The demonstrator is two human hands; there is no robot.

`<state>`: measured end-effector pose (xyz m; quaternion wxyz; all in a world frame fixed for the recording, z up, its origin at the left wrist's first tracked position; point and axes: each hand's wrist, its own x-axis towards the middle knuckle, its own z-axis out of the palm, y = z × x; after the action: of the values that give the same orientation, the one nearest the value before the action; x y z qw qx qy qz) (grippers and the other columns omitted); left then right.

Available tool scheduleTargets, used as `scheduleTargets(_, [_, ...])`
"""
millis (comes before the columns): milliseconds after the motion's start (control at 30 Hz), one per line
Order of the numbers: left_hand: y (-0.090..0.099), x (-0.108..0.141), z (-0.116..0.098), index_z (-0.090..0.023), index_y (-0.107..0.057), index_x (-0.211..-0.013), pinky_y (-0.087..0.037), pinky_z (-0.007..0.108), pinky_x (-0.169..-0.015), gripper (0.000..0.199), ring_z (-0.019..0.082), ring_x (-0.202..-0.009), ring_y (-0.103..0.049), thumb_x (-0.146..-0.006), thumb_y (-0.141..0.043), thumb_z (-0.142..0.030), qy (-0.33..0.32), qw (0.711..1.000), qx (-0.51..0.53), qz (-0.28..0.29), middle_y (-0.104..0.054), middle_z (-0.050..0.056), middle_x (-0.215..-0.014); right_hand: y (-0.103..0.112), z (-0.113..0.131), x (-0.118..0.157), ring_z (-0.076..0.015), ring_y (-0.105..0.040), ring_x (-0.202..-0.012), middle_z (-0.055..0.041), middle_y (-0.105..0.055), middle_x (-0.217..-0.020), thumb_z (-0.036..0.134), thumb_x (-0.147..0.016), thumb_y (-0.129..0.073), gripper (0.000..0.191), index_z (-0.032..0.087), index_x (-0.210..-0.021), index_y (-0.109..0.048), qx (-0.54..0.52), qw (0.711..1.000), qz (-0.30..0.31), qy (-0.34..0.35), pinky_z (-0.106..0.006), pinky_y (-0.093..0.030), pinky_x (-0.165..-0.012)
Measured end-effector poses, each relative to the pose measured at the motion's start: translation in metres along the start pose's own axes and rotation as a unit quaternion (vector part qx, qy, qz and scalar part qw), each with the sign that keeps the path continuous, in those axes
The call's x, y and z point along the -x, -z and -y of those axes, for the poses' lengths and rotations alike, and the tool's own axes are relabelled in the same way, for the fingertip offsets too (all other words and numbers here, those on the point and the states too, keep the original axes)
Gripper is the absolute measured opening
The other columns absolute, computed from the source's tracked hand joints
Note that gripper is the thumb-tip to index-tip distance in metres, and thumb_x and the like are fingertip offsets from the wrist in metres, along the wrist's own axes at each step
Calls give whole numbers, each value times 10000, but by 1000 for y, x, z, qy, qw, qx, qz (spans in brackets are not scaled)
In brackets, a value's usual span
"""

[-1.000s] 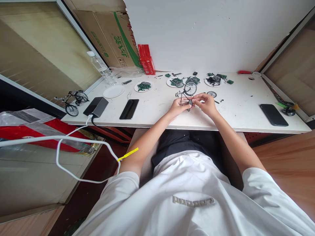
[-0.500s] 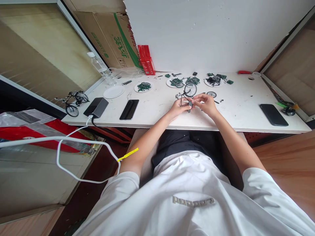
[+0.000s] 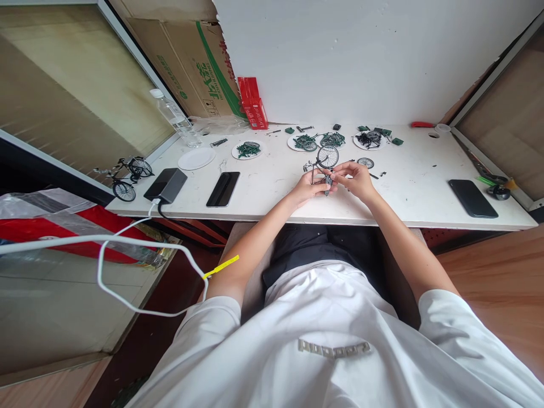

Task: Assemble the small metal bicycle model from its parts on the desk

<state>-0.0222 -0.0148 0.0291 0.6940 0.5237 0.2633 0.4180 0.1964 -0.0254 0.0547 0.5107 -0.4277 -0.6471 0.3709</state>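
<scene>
The left hand [image 3: 306,188] grasps the model bicycle [image 3: 328,157], apparently steadying it, so the right hand [image 3: 356,179] can pinch its near part precisely.

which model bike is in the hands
The central bike: the left hand holds it, the right hand pinches it; the other bike, far left beside the dark box, is untouched.

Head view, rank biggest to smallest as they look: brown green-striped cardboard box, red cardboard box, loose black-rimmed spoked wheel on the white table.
1. Brown green-striped cardboard box
2. Red cardboard box
3. Loose black-rimmed spoked wheel, on the white table beyond the right hand
</scene>
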Motion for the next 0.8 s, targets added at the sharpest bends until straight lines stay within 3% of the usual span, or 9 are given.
scheduleTargets(333, [0, -1, 1, -206, -637, -1238, -624, 440, -1012, 579, 263, -1025, -857, -766, -970, -233, 0, 1000, 1, -11, -845, 90, -1101, 4, -6, -3, -250, -794, -839, -87, -830, -896, 770, -772, -928, 595, 229, -987, -807, 31, 999, -12, 17, -366, -647, -676])
scheduleTargets(533, [9, -5, -3, -211, -633, -1244, -610, 427, -1034, 571, 243, -1041, -850, -773, -955, -188, -15, 999, 10, -49, -840, 73, -1082, 31, -9, -14, -247, -786, -769, -70, -787, -789, 794, -830, -875, 591, 226, -969, -785, 56, 995, -82, 24, -344, -616, -617])
scheduleTargets(667, [12, -6, -8, -198, -635, -1184, -610, 434, -1079, 519, 220, -1035, -843, -769, -940, -130, -15, 996, 27, -82, -832, 53, -1025, 52, -18, -20, -249, -772, -792, -72, -791, -809, 694, -885, -854, 480, 223, -956, -796, 104, 986, -121, 39, -385, -628, -729])
scheduleTargets(800, [17, -8, -7, -197, -627, -1164, -605, 464, -1122, 510, 218, -1038, -844, -774, -945, -116, -17, 994, 40, -103, -820, 41, -1007, 60, -31, -20, -283, -748, -856, -103, -829, -910, 608, -926, -792, 384, 226, -933, -820, 209, 971, -102, 48, -464, -614, -856])
